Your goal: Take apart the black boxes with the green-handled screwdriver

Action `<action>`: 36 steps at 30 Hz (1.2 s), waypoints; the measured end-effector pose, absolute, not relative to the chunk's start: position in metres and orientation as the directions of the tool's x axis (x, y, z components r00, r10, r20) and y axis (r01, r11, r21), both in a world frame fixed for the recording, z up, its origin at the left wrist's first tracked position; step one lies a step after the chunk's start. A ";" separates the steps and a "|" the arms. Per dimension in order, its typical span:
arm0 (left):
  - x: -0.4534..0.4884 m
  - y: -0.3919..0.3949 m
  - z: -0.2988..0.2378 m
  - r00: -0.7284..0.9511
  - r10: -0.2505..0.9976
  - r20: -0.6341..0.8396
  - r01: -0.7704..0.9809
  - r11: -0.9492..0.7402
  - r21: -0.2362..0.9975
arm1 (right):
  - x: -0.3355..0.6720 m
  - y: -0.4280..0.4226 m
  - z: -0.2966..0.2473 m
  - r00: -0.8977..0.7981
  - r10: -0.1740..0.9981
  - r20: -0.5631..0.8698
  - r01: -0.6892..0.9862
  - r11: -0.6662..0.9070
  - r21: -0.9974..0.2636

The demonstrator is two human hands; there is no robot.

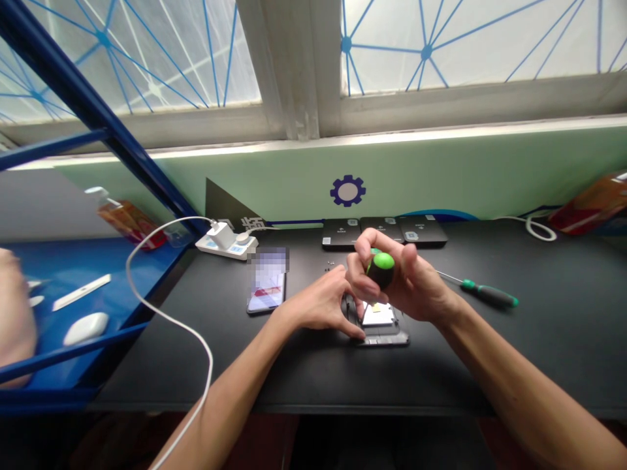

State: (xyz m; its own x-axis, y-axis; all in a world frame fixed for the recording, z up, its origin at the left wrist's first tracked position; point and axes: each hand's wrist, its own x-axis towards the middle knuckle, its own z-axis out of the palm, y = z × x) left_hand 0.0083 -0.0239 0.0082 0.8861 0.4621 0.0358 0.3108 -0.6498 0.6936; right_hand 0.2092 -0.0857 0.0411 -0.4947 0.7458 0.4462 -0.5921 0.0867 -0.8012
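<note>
My right hand (416,287) is wrapped round the handle of a screwdriver (382,269), black with a bright green end that points up at me. Its shaft and tip are hidden behind the hand. Below it on the black table lies an opened flat device (385,339) with a dark grey frame and a white part (379,316) inside. My left hand (318,303) grips the left side of this device, thumb at the near edge and fingers farther back. Several tiny screws (330,266) lie just beyond the left hand.
Right of my hands lies a second green-and-black screwdriver (490,294). A phone (267,287) lies at left, near a white power strip (228,245) with a charger and long cable (161,318). Black flat boxes (340,235) line the back. A blue rack (98,111) and another person's arm (14,320) are left.
</note>
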 end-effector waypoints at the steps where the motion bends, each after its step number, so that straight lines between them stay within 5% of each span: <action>1: 0.008 -0.024 0.008 0.885 0.464 0.040 0.311 -0.653 0.691 | 0.209 -0.086 0.041 -0.492 0.745 0.450 -0.594 0.091 -0.799; 36: 0.007 -0.024 0.010 0.881 0.473 0.013 0.315 -0.607 0.730 | 0.211 -0.086 0.038 -0.461 0.789 0.406 -0.531 0.121 -0.839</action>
State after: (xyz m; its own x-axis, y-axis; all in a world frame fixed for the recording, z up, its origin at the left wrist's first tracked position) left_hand 0.0066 -0.0236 0.0099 0.8810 0.4729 0.0130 0.3149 -0.6067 0.7299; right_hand 0.2114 -0.0858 0.0382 -0.4613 0.7887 0.4063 -0.5311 0.1214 -0.8386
